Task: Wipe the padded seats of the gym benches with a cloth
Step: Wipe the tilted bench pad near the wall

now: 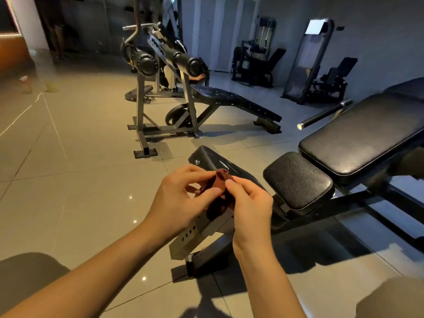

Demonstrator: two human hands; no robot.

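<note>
Left hand (pixel 176 200) and right hand (pixel 250 203) pinch a bunched brown cloth (pixel 220 183) between thumbs and fingertips, held in front of a small black pad (pixel 206 158). The cloth's long axis runs near-to-far. Just beside it, the bench seat (pixel 298 180) and backrest (pixel 367 138) point up and right.

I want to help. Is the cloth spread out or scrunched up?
Scrunched up: the cloth is bunched between the left hand and right hand.

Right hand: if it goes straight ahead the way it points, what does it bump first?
The right hand already pinches the cloth, shared with the left hand. Carrying on forward, it would likely meet the tilted black pad just behind the cloth, though depth is hard to judge.
</note>
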